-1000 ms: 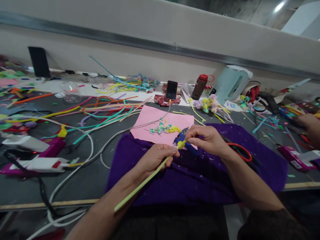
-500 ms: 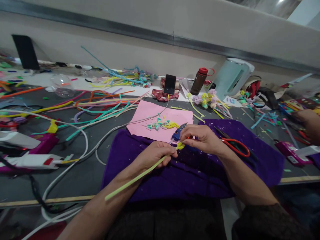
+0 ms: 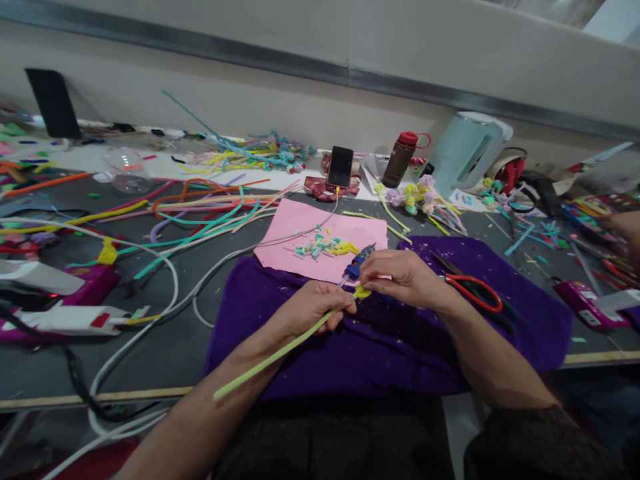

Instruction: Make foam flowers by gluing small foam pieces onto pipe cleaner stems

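My left hand [image 3: 311, 310] grips a long light-green pipe cleaner [image 3: 265, 361] that slants down to the lower left. My right hand [image 3: 400, 275] pinches the yellow curled tip [image 3: 362, 292] at the pipe cleaner's upper end. A blue glue gun [image 3: 358, 261] lies just behind the fingers, partly hidden by my right hand. Both hands work over a purple cloth [image 3: 390, 340]. Behind it lies a pink sheet [image 3: 305, 233] with several small cut pieces [image 3: 323, 248].
Red-handled scissors [image 3: 473, 290] lie on the cloth to the right. Loose pipe cleaners [image 3: 200, 213], white cables [image 3: 165, 287] and pink glue guns [image 3: 75, 300] fill the left. A phone [image 3: 341, 167], brown bottle [image 3: 400, 160] and kettle [image 3: 463, 153] stand behind. Another person's hand [image 3: 625, 230] is at far right.
The view shifted slightly. My right hand moved from the blue glue gun to pinch the yellow tip; the left hand keeps the pipe cleaner steady.
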Motion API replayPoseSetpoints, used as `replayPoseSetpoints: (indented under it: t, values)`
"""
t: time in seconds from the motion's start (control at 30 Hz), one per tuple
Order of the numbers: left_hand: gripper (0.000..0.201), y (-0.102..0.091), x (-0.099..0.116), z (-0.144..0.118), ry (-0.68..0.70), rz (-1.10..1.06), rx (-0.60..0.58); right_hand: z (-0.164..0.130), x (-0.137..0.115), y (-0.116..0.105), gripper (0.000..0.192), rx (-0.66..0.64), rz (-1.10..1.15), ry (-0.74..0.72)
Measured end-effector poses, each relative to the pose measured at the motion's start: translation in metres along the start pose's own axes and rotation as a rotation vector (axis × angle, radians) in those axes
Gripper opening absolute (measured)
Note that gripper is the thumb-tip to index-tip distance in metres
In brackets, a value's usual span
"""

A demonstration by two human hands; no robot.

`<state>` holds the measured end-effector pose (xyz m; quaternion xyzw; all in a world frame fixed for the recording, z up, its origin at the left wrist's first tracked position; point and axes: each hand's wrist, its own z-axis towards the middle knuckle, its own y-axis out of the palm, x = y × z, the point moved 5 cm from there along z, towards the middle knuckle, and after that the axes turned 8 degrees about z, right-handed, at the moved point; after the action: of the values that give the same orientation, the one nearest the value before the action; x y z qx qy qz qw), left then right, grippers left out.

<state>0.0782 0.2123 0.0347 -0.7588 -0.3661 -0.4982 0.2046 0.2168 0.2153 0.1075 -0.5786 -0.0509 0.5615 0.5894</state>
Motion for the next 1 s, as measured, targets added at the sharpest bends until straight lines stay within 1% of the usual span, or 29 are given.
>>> replayPoseSetpoints:
  t: [0.33,0.5,0.57,0.63,0.7,0.77,0.9,0.97,1.0]
  values:
    - [0.021,0.001,0.002,-0.001,0.009,-0.021,0.016,-0.001,0.0,0.001,0.013,0.021,0.021,-0.017]
    - [0.021,0.0,0.003,-0.002,0.009,-0.025,0.022,-0.004,0.002,-0.003,0.018,0.074,0.115,-0.001]
    - [0.021,-0.001,0.003,-0.001,0.026,-0.049,0.008,-0.006,0.003,-0.008,0.023,0.149,0.155,0.03]
    - [0.022,-0.001,0.002,-0.001,0.05,-0.084,-0.004,-0.01,0.003,-0.016,0.027,0.275,0.171,0.072]
    - [0.023,-0.002,0.002,0.0,0.072,-0.119,-0.003,-0.014,0.004,-0.022,0.027,0.406,0.184,0.123]
    - [0.025,-0.004,0.003,-0.001,0.095,-0.143,0.012,-0.018,0.007,-0.025,0.025,0.509,0.217,0.175]
    - [0.026,-0.006,0.006,-0.004,0.135,-0.207,0.036,-0.02,0.012,-0.022,0.022,0.606,0.371,0.235]
    - [0.025,-0.007,0.008,-0.007,0.157,-0.262,0.047,-0.022,0.007,-0.02,0.021,0.651,0.492,0.243]
    - [0.024,-0.008,0.009,-0.008,0.168,-0.291,0.057,-0.024,0.0,-0.02,0.021,0.667,0.549,0.24]
